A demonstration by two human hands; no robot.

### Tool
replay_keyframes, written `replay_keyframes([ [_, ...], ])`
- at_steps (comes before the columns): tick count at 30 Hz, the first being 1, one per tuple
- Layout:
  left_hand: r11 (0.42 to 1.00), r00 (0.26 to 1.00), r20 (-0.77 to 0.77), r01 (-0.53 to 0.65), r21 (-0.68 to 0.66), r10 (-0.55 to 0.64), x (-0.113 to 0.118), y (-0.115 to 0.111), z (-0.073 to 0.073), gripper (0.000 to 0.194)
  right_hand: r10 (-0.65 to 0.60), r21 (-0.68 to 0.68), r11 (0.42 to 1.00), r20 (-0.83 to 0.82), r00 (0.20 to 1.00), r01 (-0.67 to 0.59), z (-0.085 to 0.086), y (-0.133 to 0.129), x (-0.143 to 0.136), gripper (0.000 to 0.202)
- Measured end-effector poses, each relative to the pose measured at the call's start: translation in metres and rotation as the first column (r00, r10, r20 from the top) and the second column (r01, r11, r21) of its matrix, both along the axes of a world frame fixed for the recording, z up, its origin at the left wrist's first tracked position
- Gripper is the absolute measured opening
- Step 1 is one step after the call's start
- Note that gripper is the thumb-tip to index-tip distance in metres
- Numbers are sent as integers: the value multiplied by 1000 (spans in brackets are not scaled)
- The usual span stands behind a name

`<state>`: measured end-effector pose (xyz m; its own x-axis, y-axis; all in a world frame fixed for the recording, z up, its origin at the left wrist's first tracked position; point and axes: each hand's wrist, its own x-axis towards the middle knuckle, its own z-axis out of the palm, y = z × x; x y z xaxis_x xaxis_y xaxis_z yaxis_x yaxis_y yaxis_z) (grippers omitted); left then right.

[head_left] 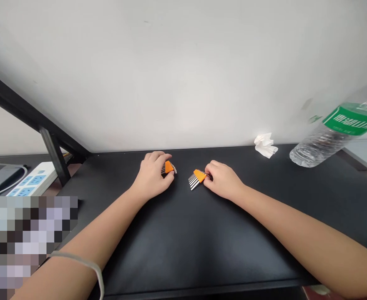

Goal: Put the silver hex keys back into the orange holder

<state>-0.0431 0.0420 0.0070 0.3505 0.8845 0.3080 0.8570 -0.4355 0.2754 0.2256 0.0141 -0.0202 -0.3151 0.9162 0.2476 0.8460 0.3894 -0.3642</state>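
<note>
My left hand [154,175] is closed around a hex key set [169,167] with an orange holder, its thumb and fingers gripping it from the left. Dark rods show between the fingers, and bent ends stick out on the right. A little to the right, my right hand [222,179] pinches a second hex key set [199,175] at its right end. This one also has an orange holder, and several metal rods of stepped length fan out to the lower left. The two sets are apart, low over the black tabletop [183,241]; contact with it is unclear.
A large clear plastic bottle [336,129] with a green label stands tilted in view at the right. Crumpled white tissue [265,145] lies by the wall. Left of the table are a black metal frame [54,150] and a white power strip [33,181].
</note>
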Motion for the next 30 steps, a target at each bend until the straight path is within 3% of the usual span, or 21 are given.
replay_keyframes([
  [2,983,986,50,165,-78,-162,10,-13,6,35,27,83,996,34,999,-30,-2,-3,-5,15],
  [3,966,978,45,208,-151,-203,16,-20,7,38,48,132,990,53,997,-55,-3,-4,-7,14],
  [6,942,977,34,212,-261,-211,29,-31,7,54,108,255,958,94,990,-129,-6,-7,-11,13],
  [11,909,976,118,212,-358,-181,34,-28,2,38,217,347,909,84,973,-233,-5,-13,-17,16],
  [15,889,969,201,214,-404,-142,35,-27,3,32,278,330,901,57,959,-281,-1,-18,-19,17],
  [21,895,935,316,271,-354,-158,37,-31,5,25,221,216,952,8,975,-217,2,-21,-20,8],
  [30,934,954,164,281,-219,-249,33,-31,6,26,113,94,989,16,993,-114,3,-20,-18,20],
])
